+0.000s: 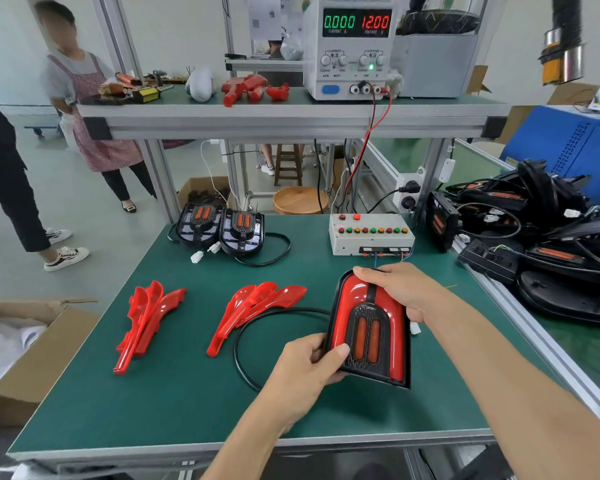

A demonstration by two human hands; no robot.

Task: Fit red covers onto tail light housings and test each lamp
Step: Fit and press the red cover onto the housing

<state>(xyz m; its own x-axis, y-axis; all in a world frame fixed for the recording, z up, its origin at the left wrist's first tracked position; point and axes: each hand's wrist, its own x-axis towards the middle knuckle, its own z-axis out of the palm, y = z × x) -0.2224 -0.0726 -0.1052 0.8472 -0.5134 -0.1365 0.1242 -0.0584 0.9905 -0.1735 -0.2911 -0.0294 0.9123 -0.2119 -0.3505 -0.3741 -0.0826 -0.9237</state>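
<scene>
Both hands grip tail light [371,327] near worktop's front edge: left hand [305,368] pinching lower rim, right hand [395,289] curled over top. Red cover seated; test pending. Two bare housings [222,226] wait at back edge, cover stacks [146,320] mid-worktop.

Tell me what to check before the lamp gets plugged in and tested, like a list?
1. Red cover seated on the tail light: looks ok on the side facing up; edges under the hands cannot tell.
2. Both hands holding it: ok, left hand grips the near corner, right hand holds the far end.
3. Power supply on: ok, display reads 12.00 volts, 0.000 amps.
4. Lamp's white plug connected to the test box: not ok, it lies loose by the right wrist.
5. Cable free of snags: ok, it loops openly on the mat.
</scene>
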